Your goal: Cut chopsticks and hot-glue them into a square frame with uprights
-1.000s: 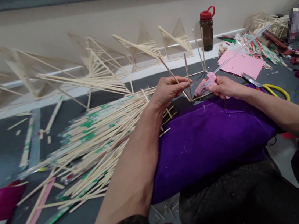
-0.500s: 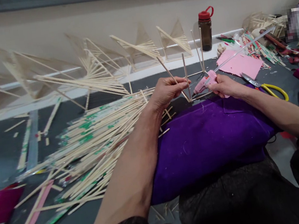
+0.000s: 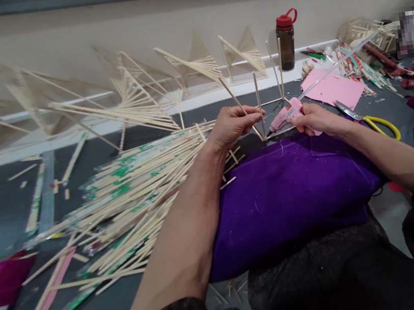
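My left hand [image 3: 236, 122] is closed on thin wooden sticks, with a slanted stick [image 3: 232, 93] passing through the fingers and an upright stick [image 3: 257, 89] at the fingertips. Their lower ends meet at a corner of a stick frame on the dark table. In my right hand [image 3: 312, 118] is a pink hot glue gun [image 3: 286, 114], gripped by its handle. A long clear glue stick [image 3: 337, 66] runs out of its back. The dark nozzle points left at the corner joint; whether it touches the wood I cannot tell. Two more sticks [image 3: 281, 67] stand at the frame's far corner.
Wooden sticks [image 3: 151, 198] in torn wrappers cover the table to the left. Twisted stick models [image 3: 194, 67] stand along the wall beside a red-capped bottle [image 3: 286, 44]. On the right lie pink paper [image 3: 332, 88] and yellow-handled scissors [image 3: 382, 128]. Purple cloth [image 3: 289, 189] covers my lap.
The view has shifted very slightly. My left hand keeps its hold on the sticks, and the glue gun stays at the corner with almost no movement.
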The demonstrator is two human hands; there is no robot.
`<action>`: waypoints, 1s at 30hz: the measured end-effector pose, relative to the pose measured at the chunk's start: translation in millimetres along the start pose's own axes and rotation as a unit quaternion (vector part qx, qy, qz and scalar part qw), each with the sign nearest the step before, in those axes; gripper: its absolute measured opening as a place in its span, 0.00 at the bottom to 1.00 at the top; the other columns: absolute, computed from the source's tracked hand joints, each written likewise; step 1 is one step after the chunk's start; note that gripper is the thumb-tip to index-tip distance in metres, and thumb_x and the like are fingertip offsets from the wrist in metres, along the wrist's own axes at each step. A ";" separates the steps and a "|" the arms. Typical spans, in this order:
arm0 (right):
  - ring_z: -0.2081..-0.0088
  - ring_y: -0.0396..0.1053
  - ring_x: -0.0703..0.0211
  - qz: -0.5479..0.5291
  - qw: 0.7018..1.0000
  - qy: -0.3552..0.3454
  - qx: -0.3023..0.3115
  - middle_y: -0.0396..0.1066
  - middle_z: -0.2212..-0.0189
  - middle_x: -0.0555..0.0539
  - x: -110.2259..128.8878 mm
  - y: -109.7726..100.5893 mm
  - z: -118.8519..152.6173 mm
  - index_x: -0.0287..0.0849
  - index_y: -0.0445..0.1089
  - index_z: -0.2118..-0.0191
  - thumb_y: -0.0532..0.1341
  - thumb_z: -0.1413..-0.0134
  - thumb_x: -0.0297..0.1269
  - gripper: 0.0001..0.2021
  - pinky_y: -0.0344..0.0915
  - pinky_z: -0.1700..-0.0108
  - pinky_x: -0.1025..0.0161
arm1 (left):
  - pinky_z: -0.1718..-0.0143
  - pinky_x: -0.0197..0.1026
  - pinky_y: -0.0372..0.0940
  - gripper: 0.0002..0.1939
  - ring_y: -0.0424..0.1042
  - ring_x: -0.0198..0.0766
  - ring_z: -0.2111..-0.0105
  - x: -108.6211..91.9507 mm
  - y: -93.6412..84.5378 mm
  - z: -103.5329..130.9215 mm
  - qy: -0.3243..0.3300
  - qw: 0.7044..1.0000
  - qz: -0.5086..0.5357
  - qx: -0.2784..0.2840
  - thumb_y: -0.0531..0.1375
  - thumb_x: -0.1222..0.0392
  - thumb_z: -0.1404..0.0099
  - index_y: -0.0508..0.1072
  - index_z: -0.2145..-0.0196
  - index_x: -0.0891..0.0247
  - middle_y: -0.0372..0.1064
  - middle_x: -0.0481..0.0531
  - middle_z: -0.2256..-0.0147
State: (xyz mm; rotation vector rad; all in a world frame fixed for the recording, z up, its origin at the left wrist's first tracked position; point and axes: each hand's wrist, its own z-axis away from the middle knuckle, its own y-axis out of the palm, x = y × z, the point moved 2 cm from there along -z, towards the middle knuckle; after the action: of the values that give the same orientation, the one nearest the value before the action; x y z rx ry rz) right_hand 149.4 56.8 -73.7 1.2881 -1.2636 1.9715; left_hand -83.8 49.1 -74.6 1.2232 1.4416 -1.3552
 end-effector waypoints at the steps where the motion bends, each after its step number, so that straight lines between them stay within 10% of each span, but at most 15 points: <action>1: 0.84 0.57 0.67 -0.004 1.000 -0.001 -0.004 0.62 0.85 0.53 0.1 -1.1 0.3 0.42 0.68 0.67 0.63 0.41 0.40 0.08 0.51 0.83 0.67 | 0.78 0.40 0.45 0.10 0.52 0.27 0.82 -0.2 0.1 0.0 0.000 1.000 0.002 0.000 0.68 0.56 0.49 0.84 0.69 0.63 0.65 0.49 0.80; 30: 0.83 0.58 0.69 0.015 1.000 0.007 -0.005 0.67 0.81 0.51 -2.0 6.5 -4.5 0.41 0.67 0.68 0.61 0.39 0.38 0.09 0.52 0.81 0.67 | 0.76 0.41 0.44 0.11 0.52 0.28 0.80 0.7 1.3 -0.2 -0.001 1.000 -0.004 0.003 0.68 0.55 0.49 0.84 0.67 0.62 0.66 0.51 0.78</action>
State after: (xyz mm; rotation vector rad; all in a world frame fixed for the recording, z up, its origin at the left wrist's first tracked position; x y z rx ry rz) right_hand 143.2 57.9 -79.0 1.2548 -1.2911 1.9892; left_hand -82.6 49.4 -75.5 1.2202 1.4440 -1.3668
